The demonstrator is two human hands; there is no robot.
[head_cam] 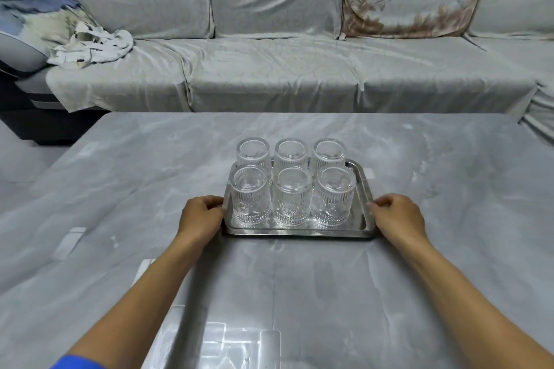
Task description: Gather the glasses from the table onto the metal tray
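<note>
my metal tray (299,232) is rectangular, polished, with a raised rim, lying flat on the table. it carries six clear ribbed glasses (292,195), all inverted, bases up, set in two rows of three, close together, toward the tray's left side.

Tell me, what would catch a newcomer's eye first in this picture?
Six ribbed glasses stand upside down in two rows of three on a shiny metal tray in the middle of a grey marble-look table. The left hand and right hand grip the tray's two short sides. Behind, a long grey covered sofa fills the background.
</note>
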